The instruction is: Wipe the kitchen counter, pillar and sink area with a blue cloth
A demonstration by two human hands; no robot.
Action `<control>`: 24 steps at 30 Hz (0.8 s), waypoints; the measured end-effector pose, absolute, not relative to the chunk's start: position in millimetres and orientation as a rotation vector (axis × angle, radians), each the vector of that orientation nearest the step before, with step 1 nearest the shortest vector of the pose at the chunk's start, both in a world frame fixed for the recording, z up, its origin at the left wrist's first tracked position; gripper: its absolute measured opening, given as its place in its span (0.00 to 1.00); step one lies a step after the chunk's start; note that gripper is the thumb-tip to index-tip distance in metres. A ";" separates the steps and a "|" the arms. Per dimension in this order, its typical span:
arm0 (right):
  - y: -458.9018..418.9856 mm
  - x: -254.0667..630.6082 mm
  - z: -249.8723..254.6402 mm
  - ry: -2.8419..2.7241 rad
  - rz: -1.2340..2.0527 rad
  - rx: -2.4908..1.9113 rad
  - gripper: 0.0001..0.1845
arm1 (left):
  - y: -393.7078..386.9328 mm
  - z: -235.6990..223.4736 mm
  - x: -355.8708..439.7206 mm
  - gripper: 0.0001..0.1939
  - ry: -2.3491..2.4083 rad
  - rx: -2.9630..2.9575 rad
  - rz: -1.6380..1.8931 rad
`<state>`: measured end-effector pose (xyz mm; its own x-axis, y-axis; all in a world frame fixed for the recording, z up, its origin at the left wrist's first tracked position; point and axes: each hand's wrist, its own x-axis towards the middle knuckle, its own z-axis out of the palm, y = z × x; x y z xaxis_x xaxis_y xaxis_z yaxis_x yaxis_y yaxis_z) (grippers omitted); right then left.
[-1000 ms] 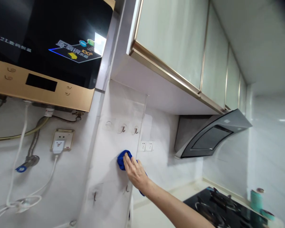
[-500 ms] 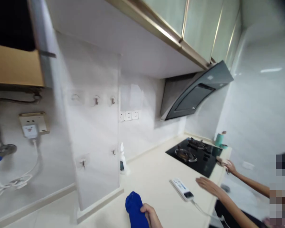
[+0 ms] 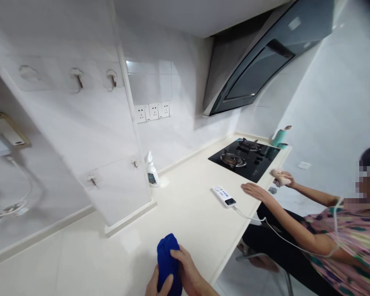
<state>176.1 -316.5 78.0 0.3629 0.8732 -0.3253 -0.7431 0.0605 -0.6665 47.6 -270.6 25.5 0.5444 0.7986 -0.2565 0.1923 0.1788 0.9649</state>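
A bundled blue cloth [image 3: 168,253] is held above the countertop, low in the middle of the head view. My left hand [image 3: 159,284] is closed on its lower left part, thumb across the front. From the other side my right hand [image 3: 188,267] grips its right edge, with the thumb pressed on the upper front. The lower end of the cloth runs down to the bottom of the picture. Beneath and around both hands lies the pale countertop [image 3: 111,263].
A white spray bottle [image 3: 152,172] stands by the wall corner. Further right are a white power bank [image 3: 223,196] with a cable and a black gas hob [image 3: 243,158]. At the right sits another person [image 3: 320,242], one hand on the counter edge, the other holding a light cloth [image 3: 280,177].
The view has dropped and turned right. My left hand has come into view on the blue cloth. The other person's hand with the light cloth has moved off the hob's edge.
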 end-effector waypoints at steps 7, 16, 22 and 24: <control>-319.9 174.4 73.7 -0.329 1.203 -1.019 0.24 | -266.9 25.4 43.6 0.43 0.982 1.435 0.451; -329.5 188.7 77.3 -0.646 1.187 -1.029 0.20 | -258.5 49.2 10.5 0.36 0.788 1.525 0.331; -333.4 206.6 82.2 -0.556 1.164 -1.054 0.17 | -253.7 37.8 -9.0 0.37 0.865 1.457 0.361; -334.1 216.5 82.3 -0.572 1.107 -1.107 0.15 | -249.3 34.9 -17.1 0.39 1.001 1.507 0.426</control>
